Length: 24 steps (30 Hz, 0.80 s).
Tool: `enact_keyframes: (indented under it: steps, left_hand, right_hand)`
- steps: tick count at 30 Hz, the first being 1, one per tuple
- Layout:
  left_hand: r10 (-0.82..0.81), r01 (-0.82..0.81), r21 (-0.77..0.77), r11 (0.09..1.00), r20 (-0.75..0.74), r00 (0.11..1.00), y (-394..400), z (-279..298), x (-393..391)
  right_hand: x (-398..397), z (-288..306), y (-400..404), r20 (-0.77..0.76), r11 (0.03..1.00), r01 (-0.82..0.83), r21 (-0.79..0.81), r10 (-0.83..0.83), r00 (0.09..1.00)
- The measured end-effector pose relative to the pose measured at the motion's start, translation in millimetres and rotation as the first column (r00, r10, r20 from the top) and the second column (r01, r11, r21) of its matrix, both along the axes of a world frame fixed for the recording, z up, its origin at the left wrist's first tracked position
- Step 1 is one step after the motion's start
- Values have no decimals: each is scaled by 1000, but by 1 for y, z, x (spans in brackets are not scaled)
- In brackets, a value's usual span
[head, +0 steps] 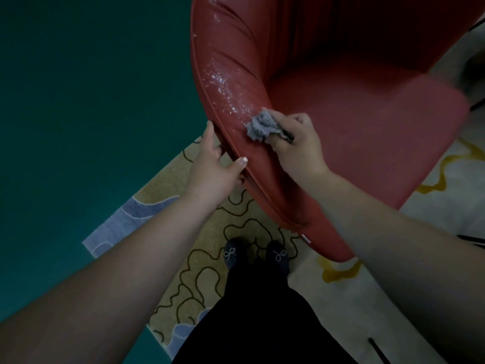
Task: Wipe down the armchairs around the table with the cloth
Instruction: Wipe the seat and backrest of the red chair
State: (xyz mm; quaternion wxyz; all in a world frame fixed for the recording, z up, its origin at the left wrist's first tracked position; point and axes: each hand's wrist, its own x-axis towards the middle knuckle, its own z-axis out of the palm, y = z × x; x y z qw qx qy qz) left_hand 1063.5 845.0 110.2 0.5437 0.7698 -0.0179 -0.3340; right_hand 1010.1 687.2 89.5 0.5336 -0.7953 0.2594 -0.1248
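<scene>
I have the right hand [295, 145] with its fingers curled round a bunched grey cloth [262, 126], pressing it against the inner face of the curved arm of the red leather-look armchair [367, 122], just below a patch of white speckles [223, 82]. The left hand [214, 164] steadies the same arm from outside: thumb lying along the top edge, fingers wrapped over the rim and holding it.

What worries me from here is the speckled patch itself. It looks like flaked or worn surface, not loose dust (I can't tell which from this view), and hard rubbing could lift more of it. The cloth is wadded small too, so 1 pass covers little and could leave streaks or missed bands higher up the backrest. The chair stands on a patterned rug [183, 258]; if I lean in hard it may slide.
</scene>
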Motion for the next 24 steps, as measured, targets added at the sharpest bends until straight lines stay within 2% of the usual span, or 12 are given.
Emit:
enact_keyframes:
  steps: [2,4,6,10,13,17,20,24]
  left_hand:
    - [0,0,0,1000,0,1000,1,3,3]
    - [3,-3,-11,1000,3,1000,2,6,9]
    - [9,-9,-38,999,-5,1000,2,7,16]
    - [-29,29,-4,1000,14,999,3,7,28]
    - [-51,51,4,999,15,999,4,6,31]
    - [-70,70,-18,997,28,997,3,7,29]
    - [-49,49,-33,998,16,999,5,7,30]
    - [-42,41,-74,996,-22,999,1,4,35]
  right_hand:
    - [-12,2,1,-9,1000,-28,-2,28,1000]
    - [-40,5,11,17,995,-77,-70,78,997]
    - [-53,5,20,33,995,-60,-77,62,998]
    - [-11,1,20,30,988,27,-152,-23,999]
    - [7,-1,19,77,968,-16,-252,37,996]
    - [-26,-6,22,128,939,-63,-338,112,985]
    - [-34,-7,24,147,927,-101,-361,163,976]
    - [26,-2,13,138,945,-74,-319,123,983]
